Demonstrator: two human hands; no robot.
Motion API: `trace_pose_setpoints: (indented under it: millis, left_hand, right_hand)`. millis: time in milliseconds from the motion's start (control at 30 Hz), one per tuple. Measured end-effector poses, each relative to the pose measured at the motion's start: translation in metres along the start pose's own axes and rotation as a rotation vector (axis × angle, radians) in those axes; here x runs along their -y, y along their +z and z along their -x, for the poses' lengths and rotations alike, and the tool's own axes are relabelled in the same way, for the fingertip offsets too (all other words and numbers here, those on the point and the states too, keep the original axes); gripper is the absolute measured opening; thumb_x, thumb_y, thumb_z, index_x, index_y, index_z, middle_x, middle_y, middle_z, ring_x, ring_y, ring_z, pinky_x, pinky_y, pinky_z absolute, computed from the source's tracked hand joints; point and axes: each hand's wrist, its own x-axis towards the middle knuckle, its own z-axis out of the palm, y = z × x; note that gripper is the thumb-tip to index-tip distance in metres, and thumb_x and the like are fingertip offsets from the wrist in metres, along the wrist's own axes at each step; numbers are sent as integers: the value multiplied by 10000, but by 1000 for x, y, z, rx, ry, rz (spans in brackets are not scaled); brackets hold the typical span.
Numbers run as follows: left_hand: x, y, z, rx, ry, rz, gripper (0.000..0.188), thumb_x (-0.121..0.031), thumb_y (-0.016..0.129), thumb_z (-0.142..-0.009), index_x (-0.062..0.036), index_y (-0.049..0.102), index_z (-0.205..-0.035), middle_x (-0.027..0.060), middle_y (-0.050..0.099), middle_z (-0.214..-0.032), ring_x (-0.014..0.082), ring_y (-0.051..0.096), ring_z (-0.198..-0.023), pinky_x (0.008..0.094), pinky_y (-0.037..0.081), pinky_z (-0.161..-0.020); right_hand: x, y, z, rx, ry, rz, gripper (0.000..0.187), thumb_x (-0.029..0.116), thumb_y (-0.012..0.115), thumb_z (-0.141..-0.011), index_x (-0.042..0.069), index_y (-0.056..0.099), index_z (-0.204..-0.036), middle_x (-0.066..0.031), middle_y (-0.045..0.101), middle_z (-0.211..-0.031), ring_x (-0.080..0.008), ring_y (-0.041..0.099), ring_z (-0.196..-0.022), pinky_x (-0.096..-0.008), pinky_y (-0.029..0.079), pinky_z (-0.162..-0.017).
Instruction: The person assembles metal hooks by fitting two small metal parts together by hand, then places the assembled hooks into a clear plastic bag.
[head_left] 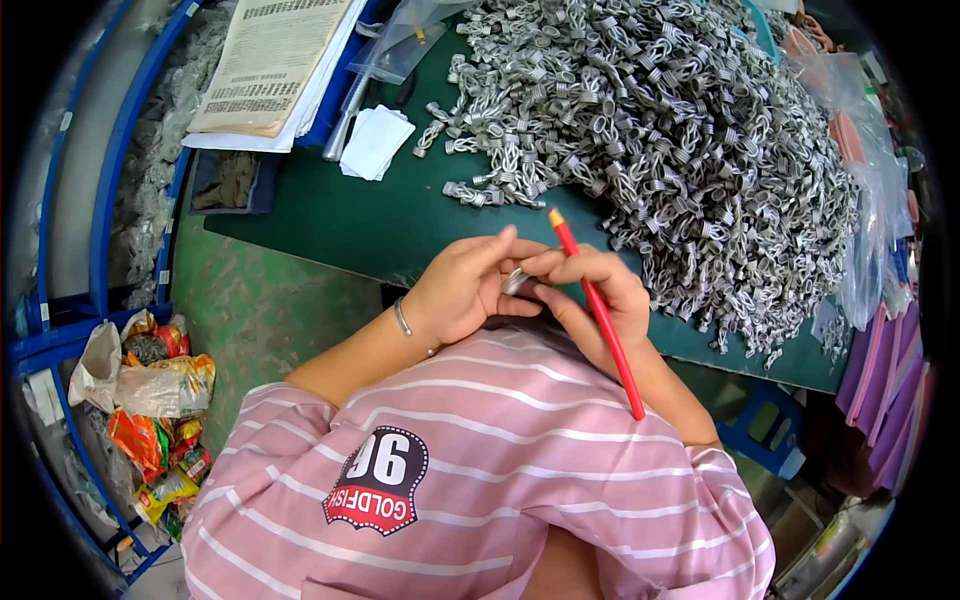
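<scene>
My left hand (462,283) is partly closed, its fingers curled round a small silver metal piece (514,281) and its thumb raised. Against that piece press the fingertips of my right hand (608,300), which also holds a long red pencil (610,345) across the fingers. The pencil's orange-yellow end points up and away, and its other end slants down over my chest. Both hands are just in front of the near edge of the green table (330,225). The far side of the metal piece is hidden by fingers.
A large heap of looped silver metal fittings (680,140) covers the table's right side. White paper slips (376,142), a stack of printed sheets (262,70) and a plastic bag (405,45) lie at the left. A blue rack (108,180) and snack packets (160,400) stand further left.
</scene>
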Motion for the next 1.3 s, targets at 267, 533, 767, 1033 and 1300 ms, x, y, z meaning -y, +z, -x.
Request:
trace_pose_setpoints:
  millis: [267,533,767,1033,1300]
  left_hand:
    - [-36,-27,-27,-520,1046,-1485,220,-73,707,-687,-28,596,-872,42,503,-703,130,482,-585,245,408,-525]
    - [-26,-40,-29,-345,1057,-1520,133,-83,660,-744,-1,579,-809,64,563,-753,177,538,-645,276,424,-583]
    - [-16,-28,-10,-86,498,-951,117,-90,583,-839,-3,582,-917,-7,584,-824,51,513,-748,189,424,-655]
    - [-6,-19,-1,-20,579,-877,239,25,686,-716,-7,588,-931,6,570,-864,42,504,-744,177,420,-665]
    - [-6,-25,-5,22,940,-1176,198,54,702,-666,-11,589,-815,38,556,-824,83,506,-703,200,404,-614]
  right_hand:
    - [-2,-11,5,-218,149,50,134,-93,497,-818,0,497,-915,-142,619,-907,-150,574,-840,-258,452,-759]
    - [-5,-8,5,-162,221,88,160,-104,511,-788,4,566,-893,-75,632,-864,-114,576,-759,-225,453,-704]
    - [-13,2,-10,-256,91,175,186,-83,539,-789,3,542,-954,-108,601,-961,-133,575,-774,-236,466,-703]
    - [-13,-7,3,-152,229,-39,174,-71,612,-758,11,549,-898,-60,588,-861,-110,559,-770,-221,463,-683]
    - [-12,-7,2,-141,103,24,190,-102,609,-741,-3,533,-884,-94,597,-895,-116,555,-766,-230,466,-686]
